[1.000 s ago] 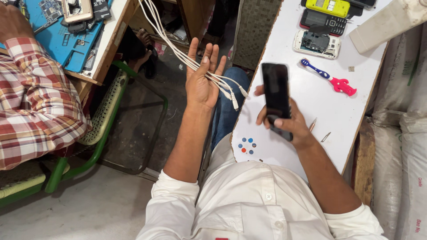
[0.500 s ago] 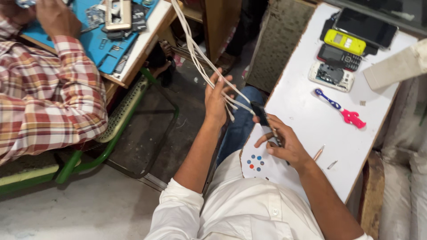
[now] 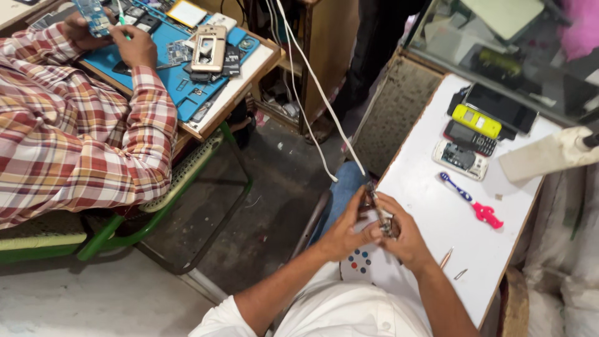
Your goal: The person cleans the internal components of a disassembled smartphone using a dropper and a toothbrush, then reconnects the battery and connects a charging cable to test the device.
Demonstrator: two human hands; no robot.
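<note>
Both of your hands meet at the near-left corner of the white bench [image 3: 437, 206], and between them you hold a dark phone [image 3: 379, 215] edge-on to the camera, so only its thin side shows. Your left hand [image 3: 345, 232] has its fingers curled round the phone's lower part, and your right hand [image 3: 404, 236] has its fingers closed on the phone from the other side; both are gripping it, though how firmly I cannot tell. A white cable [image 3: 318, 93] runs down from the upper shelf area to the top end of the phone, and whether it is actually plugged in is too small to see. The main risk, as I judge it, is that cable: it hangs fairly taut across open floor, so a tug from your hands or from the person in the checked shirt [image 3: 75, 125] working at the blue mat [image 3: 187, 68] could wrench the plug or pull the phone from your hold. You also hold the phone over the bench's edge and your knee, so a slip would send it to the floor. The blue and pink toothbrush [image 3: 469, 201] and the yellow phone [image 3: 477, 121] lie well apart from your hands, out of harm's way.
</note>
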